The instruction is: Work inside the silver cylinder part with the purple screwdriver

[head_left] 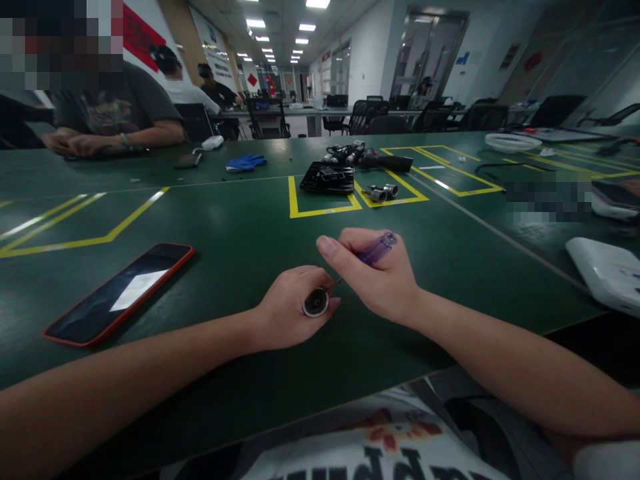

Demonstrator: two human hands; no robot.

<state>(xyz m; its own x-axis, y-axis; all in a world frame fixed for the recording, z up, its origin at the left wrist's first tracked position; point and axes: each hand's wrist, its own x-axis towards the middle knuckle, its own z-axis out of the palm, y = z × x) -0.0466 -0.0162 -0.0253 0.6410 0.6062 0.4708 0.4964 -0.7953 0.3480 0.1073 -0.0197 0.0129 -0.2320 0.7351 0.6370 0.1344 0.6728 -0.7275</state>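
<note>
The green counter [240,240] is before me, in a long office. The fingers of my left hand [293,303] are curled around a round metal connector [315,303] at six o'clock. My right hand [383,283] pinches a purple-handled screwdriver [376,250], its shaft reaching toward this connector. The phone [120,293] lies at nine o'clock.

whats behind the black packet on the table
Behind the black packet lies a jumble of dark and metallic parts. The packet hides their lower front, so anything tucked low there can't be seen.
</note>
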